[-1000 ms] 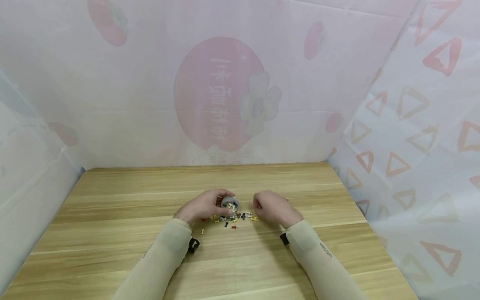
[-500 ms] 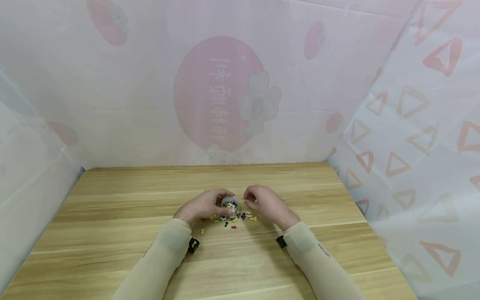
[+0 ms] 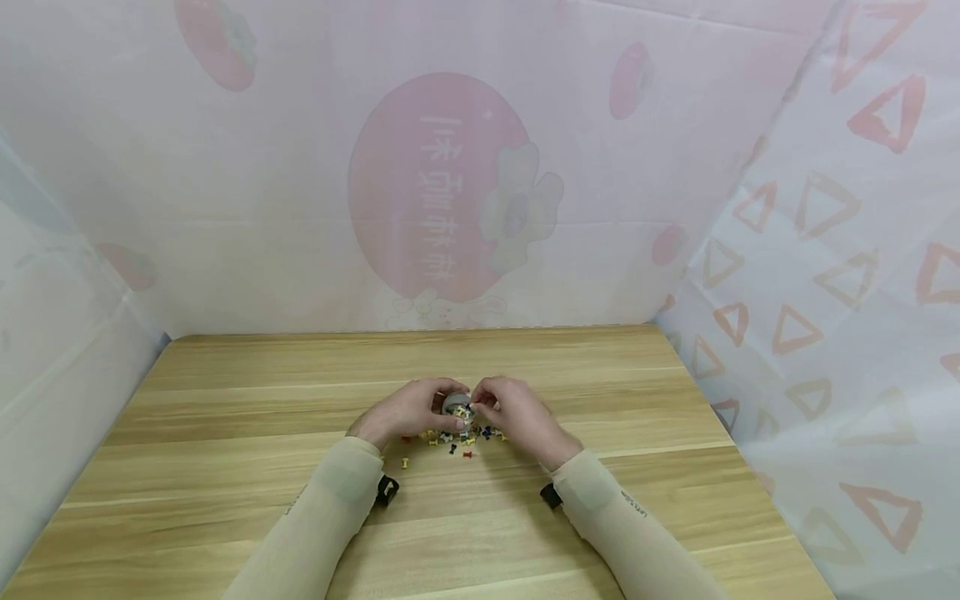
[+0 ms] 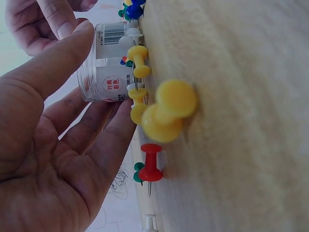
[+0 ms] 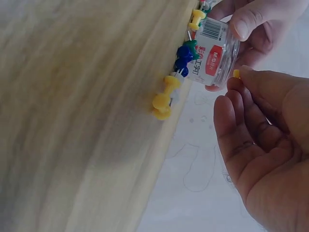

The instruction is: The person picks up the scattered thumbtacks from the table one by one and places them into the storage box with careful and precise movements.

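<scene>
My left hand (image 3: 401,410) grips a small clear plastic jar (image 5: 208,60) with a printed label. The jar stands upright on the table, and several push pins (image 3: 460,412) show inside its mouth in the head view. Close to the jar's rim, my right hand (image 3: 519,419) pinches a yellow push pin (image 5: 236,73) between thumb and forefinger. Around the jar's base lie loose push pins. Among them are a red push pin (image 4: 150,162) and a large-looking yellow push pin (image 4: 175,99) in the left wrist view, and a blue push pin (image 5: 184,53) in the right wrist view.
The pins rest on a wood-grain table (image 3: 262,467). A printed white curtain (image 3: 300,250) hangs behind the far edge, with more sheeting along both sides. Black straps (image 3: 386,490) show at the sleeve cuffs.
My right hand has moved left from beside the pins to the jar's mouth. The left hand and the jar have stayed in place.
</scene>
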Demonstrator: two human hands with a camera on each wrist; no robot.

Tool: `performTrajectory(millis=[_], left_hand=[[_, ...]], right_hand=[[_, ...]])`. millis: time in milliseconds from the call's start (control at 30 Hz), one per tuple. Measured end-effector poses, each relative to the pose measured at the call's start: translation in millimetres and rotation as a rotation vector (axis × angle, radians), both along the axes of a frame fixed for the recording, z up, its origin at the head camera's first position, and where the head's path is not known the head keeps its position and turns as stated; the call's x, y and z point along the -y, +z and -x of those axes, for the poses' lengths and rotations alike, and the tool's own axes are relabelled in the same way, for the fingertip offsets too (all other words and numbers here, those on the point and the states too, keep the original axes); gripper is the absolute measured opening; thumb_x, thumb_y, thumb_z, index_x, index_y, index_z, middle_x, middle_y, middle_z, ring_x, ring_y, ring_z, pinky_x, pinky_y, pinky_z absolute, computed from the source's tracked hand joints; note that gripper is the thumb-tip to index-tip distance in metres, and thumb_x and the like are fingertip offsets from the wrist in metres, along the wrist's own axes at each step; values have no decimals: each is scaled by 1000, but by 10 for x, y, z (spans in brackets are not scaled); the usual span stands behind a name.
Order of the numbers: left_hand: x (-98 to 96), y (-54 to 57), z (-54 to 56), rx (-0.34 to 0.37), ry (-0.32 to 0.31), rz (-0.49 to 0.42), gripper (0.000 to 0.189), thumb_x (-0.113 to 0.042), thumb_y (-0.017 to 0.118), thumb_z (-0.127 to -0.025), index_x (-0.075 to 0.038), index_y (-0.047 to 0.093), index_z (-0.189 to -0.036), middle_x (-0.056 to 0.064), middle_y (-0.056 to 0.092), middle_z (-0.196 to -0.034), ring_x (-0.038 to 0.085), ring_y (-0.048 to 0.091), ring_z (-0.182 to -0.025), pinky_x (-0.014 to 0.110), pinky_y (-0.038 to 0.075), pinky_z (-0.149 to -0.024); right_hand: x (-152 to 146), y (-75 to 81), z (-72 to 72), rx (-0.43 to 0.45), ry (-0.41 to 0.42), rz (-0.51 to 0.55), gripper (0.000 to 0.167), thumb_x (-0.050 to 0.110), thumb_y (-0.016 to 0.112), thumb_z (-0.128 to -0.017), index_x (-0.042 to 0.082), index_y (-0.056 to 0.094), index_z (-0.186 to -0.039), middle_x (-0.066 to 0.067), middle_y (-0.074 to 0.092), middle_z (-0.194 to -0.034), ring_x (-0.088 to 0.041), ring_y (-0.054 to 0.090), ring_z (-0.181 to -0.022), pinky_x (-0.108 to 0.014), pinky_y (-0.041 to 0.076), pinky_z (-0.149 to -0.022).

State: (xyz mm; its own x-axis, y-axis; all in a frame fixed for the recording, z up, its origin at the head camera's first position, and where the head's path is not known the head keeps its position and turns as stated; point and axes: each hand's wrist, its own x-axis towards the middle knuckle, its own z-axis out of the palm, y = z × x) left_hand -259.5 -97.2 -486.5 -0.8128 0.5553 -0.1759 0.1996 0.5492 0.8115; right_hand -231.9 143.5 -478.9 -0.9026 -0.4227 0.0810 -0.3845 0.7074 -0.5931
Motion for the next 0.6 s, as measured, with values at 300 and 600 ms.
performTrajectory(millis=[300,600], left_hand=[[7,-31,6,-7,9,13,64,-26,90,-107,-11,65,-165,14,79,-149,27,76,-131,38,60,-94],[8,-22,3,-9,9,5,64,-26,90,-107,-10,66,-164,14,79,-149,29,76,-133,40,61,-98]], right_hand=[[27,-29,-5,-54,2,-37,7,4,82,-109,6,83,-116,-7,86,-113,-20,79,-103,-40,69,-94],[27,-3,-18,-56,13,-47,8,5,81,-110,6,84,-118,-7,86,-114,-21,80,-105,-42,69,-97]])
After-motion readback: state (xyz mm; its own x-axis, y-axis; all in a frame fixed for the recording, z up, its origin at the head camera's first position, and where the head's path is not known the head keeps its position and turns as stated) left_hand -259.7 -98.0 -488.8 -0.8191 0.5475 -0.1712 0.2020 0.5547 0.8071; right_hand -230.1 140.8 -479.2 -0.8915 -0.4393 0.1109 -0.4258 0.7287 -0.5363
